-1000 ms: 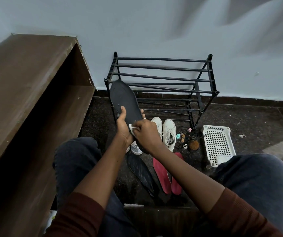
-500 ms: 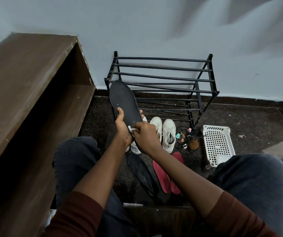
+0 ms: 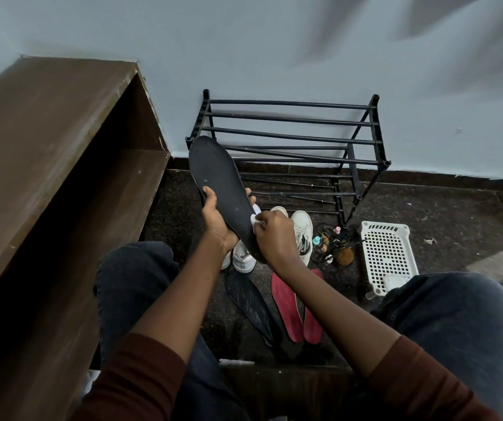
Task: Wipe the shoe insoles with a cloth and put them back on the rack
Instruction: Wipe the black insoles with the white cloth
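1. The left hand (image 3: pixel 217 220) grips the black insole (image 3: pixel 217 177) about its middle, thumb on the near face and fingers wrapped behind. It holds the insole up at a slant, toe end raised in front of the left corner of the rack (image 3: pixel 289 135).
2. The right hand (image 3: pixel 274 238) is curled round a small white cloth (image 3: pixel 255 220), pinching it against the insole's lower right edge, toward the heel.
3. Over the last second the cloth has slid a little from the middle of the face out to that right edge. The left hand's hold has barely shifted.
4. To my eye that is one wiping stroke running off the side. The heel half is getting attention, and the toe half (no cloth on it now) may still need a pass.
5. No insole is on the rack yet. Another dark insole (image 3: pixel 250 302) and two red insoles (image 3: pixel 286 305) lie on the floor between the person's knees, just beside the white shoes (image 3: pixel 303 229), so most of the job looks to be ahead.
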`<state>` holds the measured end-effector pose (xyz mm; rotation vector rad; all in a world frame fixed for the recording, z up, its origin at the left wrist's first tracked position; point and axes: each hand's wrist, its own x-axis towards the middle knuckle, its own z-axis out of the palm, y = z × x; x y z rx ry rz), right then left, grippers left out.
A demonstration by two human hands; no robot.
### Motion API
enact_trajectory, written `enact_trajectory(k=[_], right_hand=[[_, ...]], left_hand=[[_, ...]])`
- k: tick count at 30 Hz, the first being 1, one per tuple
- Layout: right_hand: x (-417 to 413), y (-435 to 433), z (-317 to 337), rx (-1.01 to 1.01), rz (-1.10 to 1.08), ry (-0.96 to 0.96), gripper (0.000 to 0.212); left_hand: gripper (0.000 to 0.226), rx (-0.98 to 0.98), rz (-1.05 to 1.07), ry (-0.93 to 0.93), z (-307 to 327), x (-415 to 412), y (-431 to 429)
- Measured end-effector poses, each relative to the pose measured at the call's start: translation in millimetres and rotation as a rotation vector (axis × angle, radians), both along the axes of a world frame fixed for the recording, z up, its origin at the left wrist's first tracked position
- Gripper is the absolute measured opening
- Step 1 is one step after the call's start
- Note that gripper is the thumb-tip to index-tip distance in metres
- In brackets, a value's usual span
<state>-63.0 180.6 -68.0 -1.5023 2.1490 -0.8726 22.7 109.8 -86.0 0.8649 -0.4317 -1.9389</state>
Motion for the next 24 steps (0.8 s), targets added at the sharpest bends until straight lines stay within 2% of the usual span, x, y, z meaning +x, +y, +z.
enact_trajectory(k=[5, 10, 15, 20, 24], right_hand=[[17, 11, -1, -0.029, 0.141, -0.06, 0.022], [7, 14, 1, -0.001, 0.208, -0.085, 0.021], [-11, 7, -6, 0.066, 0.054, -0.063, 0.022], [-13, 7, -8, 0.136, -0.038, -0.374, 0.01], [-11, 3, -9, 0.093, -0.067, -0.412, 0.009]], left_hand=[[0.078, -0.01, -0.015, -0.068, 2, -5, 3], [0.087, 0.029, -0.002, 0.037, -4, 3, -2], [0.082, -0.048, 0.022, 0.072, -3, 6, -10], [0.079, -0.048, 0.012, 0.049, -7, 8, -10], [0.06, -0.001, -0.025, -0.016, -3, 6, -7]])
